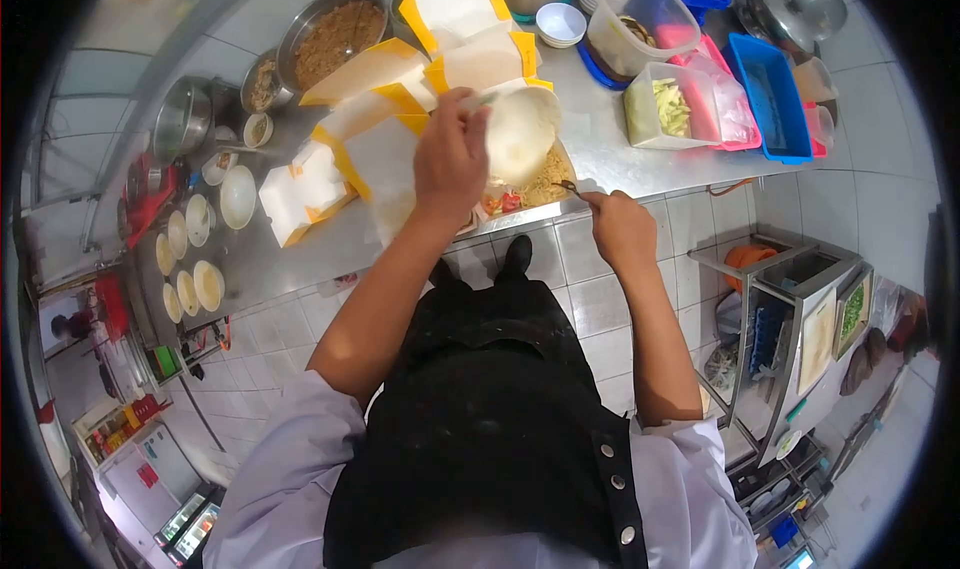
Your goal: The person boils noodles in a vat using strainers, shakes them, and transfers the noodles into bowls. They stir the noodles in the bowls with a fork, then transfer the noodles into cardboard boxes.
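My left hand (452, 159) grips the rim of a white bowl (522, 137), which is tilted over an open takeaway box at the counter's near edge. Fried rice or a similar golden grain food (548, 184) lies in that box, with red and pale pieces (503, 204) at its left side. My right hand (625, 231) is closed around the handle of a metal spoon (570, 187), whose tip is at the food's right side. The bowl hides part of the box.
Open yellow-and-white boxes (385, 154) crowd the counter to the left and behind. A steel bowl of brown food (335, 44) stands at the back left. Several small bowls (208, 285) sit far left. At right are a tub of cut vegetables (668, 109) and a blue tray (768, 99).
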Available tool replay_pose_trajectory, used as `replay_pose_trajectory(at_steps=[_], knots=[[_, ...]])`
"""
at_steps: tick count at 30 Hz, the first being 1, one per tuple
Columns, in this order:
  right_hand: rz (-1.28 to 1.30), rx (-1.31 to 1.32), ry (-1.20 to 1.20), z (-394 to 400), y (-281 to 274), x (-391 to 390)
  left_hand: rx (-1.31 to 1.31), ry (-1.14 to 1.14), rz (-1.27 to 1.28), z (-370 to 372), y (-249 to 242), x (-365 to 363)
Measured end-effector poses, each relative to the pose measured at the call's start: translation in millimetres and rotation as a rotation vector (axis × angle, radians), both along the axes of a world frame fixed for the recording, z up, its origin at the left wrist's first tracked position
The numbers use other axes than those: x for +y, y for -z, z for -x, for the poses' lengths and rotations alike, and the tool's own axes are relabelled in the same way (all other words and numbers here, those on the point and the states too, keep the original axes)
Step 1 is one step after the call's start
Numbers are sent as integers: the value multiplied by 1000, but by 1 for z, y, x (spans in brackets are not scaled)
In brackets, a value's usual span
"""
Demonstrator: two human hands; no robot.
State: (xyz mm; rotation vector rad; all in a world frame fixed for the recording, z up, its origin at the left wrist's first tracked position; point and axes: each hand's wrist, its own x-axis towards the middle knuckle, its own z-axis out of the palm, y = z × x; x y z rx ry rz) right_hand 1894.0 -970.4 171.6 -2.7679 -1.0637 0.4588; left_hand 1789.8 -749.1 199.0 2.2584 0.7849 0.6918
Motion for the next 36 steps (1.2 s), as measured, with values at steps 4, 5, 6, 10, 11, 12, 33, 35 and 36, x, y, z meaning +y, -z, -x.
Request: replay_pose_trajectory(at_steps=[4, 5, 6, 10, 11, 12, 33, 35, 36], knots=[[-18, 34, 73, 8, -36, 10, -102, -181, 220, 20, -3, 15], [-19, 38, 64, 13, -35, 14, -113, -238, 548, 24, -10, 18], [9, 6, -28, 18, -34, 18, -128, -290, 876, 28, -15, 20], [90, -177, -305, 20, -6, 29, -388, -236, 1509, 49, -22, 22], [57, -218, -317, 17, -5, 27, -406, -242, 1505, 55, -22, 25], [53, -223, -337, 11, -10, 27, -389, -246, 1528, 63, -20, 27], [132, 19, -178, -4, -16, 33, -788, -744, 1168, 346, 21, 47], [123, -11, -104, -2, -33, 38, -803, -872, 1135, 365, 31, 54], [122, -9, -117, -1, -40, 45, -753, -934, 1125, 377, 37, 56]])
